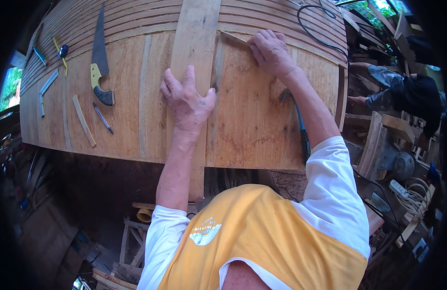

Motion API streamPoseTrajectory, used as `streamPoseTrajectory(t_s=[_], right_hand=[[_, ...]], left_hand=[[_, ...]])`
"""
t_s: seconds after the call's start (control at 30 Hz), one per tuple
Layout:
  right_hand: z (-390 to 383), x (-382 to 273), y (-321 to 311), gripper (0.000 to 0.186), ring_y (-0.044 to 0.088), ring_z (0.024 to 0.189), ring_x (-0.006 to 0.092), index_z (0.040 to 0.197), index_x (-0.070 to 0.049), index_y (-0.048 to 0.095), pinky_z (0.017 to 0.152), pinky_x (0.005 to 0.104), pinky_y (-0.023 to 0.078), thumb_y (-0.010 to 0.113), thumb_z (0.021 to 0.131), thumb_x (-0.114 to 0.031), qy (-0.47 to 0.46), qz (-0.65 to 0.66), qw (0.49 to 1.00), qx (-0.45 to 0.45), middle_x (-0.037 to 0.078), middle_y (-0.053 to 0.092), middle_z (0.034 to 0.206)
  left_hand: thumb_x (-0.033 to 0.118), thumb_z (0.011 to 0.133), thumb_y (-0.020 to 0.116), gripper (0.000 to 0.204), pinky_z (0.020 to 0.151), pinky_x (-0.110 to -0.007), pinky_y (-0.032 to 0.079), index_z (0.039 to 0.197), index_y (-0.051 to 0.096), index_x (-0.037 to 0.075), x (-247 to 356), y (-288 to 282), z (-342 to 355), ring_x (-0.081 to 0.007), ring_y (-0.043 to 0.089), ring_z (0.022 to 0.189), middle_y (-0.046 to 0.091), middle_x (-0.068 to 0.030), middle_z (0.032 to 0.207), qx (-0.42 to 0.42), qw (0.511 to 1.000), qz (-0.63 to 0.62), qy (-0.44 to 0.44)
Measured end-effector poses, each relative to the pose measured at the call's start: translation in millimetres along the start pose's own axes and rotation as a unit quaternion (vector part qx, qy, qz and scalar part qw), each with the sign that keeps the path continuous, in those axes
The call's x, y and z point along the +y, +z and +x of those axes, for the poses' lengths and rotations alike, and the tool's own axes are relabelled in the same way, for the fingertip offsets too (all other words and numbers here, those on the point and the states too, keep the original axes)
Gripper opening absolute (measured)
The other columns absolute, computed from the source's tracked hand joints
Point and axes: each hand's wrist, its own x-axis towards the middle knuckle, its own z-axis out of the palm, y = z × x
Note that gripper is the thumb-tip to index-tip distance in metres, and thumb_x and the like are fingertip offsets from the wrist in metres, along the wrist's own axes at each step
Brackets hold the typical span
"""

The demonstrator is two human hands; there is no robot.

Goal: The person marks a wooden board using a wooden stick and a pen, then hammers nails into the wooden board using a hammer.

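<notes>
The plank [197,29] is lying across the panel [257,130], its near end overhanging the edge toward the body. The left hand [188,104] is spreading its fingers and thumb over the plank, pressing rather than gripping. To the right, a hammer [301,125] is resting beside the right forearm; to the left, a pen [103,117], a loose strip [84,121] and a saw [100,55] are lying apart. Farther out, the right hand [271,50] is pinching a sliver [234,38], its free end pointing toward the plank's right edge, near the seam with the slats [281,20]. The person seems to be placing the sliver against that seam; the next move is probably calling for a steady plank and careful fingertip alignment.
</notes>
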Motion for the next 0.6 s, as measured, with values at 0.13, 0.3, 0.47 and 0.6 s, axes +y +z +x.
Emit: streamPoseTrajectory(t_s=[0.13,0.3,0.47,0.6], right_hand=[[12,4,-2,0.013,0.059,0.106,0.0293,0.103,-0.013,0.063,0.093,0.0448,0.041,0.064,0.09,-0.012,-0.036,-0.021,0.998,-0.04,0.007,0.062,0.1],[19,12,-4,0.013,0.058,0.107,0.03,0.103,-0.013,0.062,0.093,0.0446,0.041,0.063,0.09,-0.011,-0.064,-0.013,0.996,-0.065,0.008,0.061,0.101],[23,17,-1,0.013,0.057,0.108,0.031,0.103,-0.012,0.061,0.098,0.0452,0.042,0.062,0.091,-0.01,-0.08,-0.007,0.995,-0.053,0.009,0.06,0.102],[28,14,7,0.013,0.057,0.109,0.0315,0.104,-0.012,0.061,0.099,0.0452,0.042,0.062,0.091,-0.01,-0.081,0.004,0.996,-0.047,0.009,0.06,0.104]], left_hand=[[0.027,0.07,0.086,0.078,0.107,-0.065,0.038,0.14,0.06,0.004,1,-1,-4,-0.0527,0.038,0.132,0.035,-0.0374,0.146,-0.002,1.0,-0.011,-0.002],[0.025,0.069,0.087,0.076,0.111,-0.059,0.039,0.137,0.064,0.002,6,-5,-5,-0.052,0.043,0.131,0.04,-0.0363,0.146,0.006,1.0,-0.008,-0.017],[0.025,0.068,0.088,0.077,0.111,-0.058,0.04,0.138,0.063,0.002,6,-4,-6,-0.0518,0.044,0.131,0.042,-0.0361,0.146,0.014,1.0,-0.005,-0.028],[0.026,0.068,0.088,0.078,0.11,-0.059,0.041,0.138,0.063,0.003,7,-4,-5,-0.0516,0.045,0.131,0.043,-0.0347,0.146,0.023,0.998,0.003,-0.054]])
